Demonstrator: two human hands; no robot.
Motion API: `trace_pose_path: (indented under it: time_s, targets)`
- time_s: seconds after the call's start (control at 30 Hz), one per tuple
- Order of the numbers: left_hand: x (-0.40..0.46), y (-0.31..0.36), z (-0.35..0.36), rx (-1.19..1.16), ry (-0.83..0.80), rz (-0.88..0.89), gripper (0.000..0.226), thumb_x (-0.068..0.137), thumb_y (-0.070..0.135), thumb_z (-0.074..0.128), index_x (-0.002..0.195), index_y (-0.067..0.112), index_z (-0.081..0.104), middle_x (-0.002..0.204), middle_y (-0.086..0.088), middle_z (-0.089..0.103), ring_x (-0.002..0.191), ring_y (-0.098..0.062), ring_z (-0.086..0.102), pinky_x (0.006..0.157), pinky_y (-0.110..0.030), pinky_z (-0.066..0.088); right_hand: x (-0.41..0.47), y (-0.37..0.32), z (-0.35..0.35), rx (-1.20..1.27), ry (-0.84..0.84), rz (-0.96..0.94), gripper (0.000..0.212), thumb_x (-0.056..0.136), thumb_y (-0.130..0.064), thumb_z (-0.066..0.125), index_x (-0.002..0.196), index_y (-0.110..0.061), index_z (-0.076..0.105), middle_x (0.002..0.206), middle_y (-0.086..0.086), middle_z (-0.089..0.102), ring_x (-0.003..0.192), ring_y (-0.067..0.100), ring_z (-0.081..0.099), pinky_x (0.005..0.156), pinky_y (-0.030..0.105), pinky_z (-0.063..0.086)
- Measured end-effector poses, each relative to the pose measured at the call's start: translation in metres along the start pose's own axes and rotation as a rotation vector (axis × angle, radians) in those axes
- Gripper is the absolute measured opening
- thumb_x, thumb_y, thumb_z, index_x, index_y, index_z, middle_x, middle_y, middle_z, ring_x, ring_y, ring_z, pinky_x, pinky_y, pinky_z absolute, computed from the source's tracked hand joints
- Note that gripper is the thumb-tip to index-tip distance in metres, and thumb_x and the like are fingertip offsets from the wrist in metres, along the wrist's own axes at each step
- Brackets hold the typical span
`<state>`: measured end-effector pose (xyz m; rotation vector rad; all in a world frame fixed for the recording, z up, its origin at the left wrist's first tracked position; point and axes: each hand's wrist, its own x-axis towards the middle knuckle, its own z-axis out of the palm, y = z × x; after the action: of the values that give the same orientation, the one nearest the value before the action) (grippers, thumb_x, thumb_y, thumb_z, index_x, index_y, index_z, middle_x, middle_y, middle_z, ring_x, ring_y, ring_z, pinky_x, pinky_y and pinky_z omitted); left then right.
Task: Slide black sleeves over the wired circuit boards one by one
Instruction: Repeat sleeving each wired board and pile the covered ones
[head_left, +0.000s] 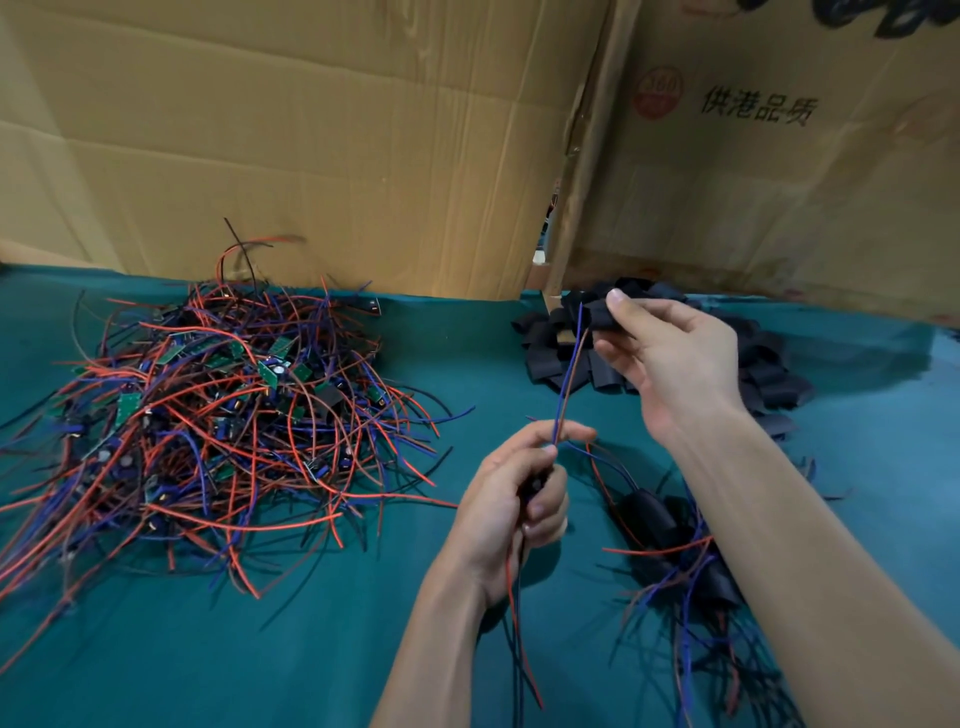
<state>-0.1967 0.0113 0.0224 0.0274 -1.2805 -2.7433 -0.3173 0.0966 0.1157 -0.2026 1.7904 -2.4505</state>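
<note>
My left hand (519, 493) grips a wired circuit board, mostly hidden in the fist, and pinches its blue and red wires (569, 379) that rise from the fingertips. Red and dark wires hang below the wrist. My right hand (670, 358) is raised above it and pinches a black sleeve (597, 314) at the top ends of those wires. A big tangle of unsleeved boards (208, 415) with red and blue wires lies at left. Loose black sleeves (763, 374) are piled behind my right hand. Sleeved boards (670, 535) lie under my right forearm.
Everything sits on a teal cloth (441, 364). Cardboard sheets (322, 135) stand upright along the back, with a printed carton wall (779, 156) at the right.
</note>
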Motion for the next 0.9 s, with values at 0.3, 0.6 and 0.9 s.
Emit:
trace_pose_path:
  time_s: [0.3, 0.6, 0.9]
  targets:
    - [0.001, -0.001, 0.001, 0.034, -0.013, -0.025, 0.034, 0.097, 0.005, 0.035, 0.103, 0.007, 0.069, 0.044, 0.004, 0.022, 0.035, -0.007, 0.014, 0.038, -0.018, 0.012, 0.012, -0.007, -0.009, -0.122, -0.071, -0.11, 0.011, 0.087, -0.012, 0.081, 0.081, -0.007, 0.072, 0.071, 0.007, 0.075, 0.059, 0.016, 0.069, 0.061, 0.024, 0.057]
    - [0.007, -0.003, 0.001, 0.064, 0.177, 0.002, 0.03, 0.097, 0.004, 0.04, 0.106, 0.002, 0.068, 0.047, -0.004, 0.033, 0.038, -0.011, 0.021, 0.043, -0.022, 0.014, -0.012, 0.007, -0.024, -0.428, -0.292, -0.061, 0.054, 0.073, -0.004, 0.088, 0.118, -0.009, 0.059, 0.069, 0.01, 0.074, 0.056, 0.014, 0.066, 0.051, 0.026, 0.054]
    - [0.006, -0.004, 0.005, 0.087, 0.295, 0.005, 0.046, 0.076, -0.016, 0.023, 0.098, 0.009, 0.055, 0.072, -0.004, 0.052, 0.05, -0.012, 0.04, 0.046, -0.021, 0.027, -0.043, 0.042, -0.029, -0.732, -0.315, -0.2, 0.088, 0.07, -0.017, 0.094, 0.143, -0.03, 0.047, 0.077, -0.005, 0.078, 0.075, 0.012, 0.074, 0.085, 0.033, 0.058]
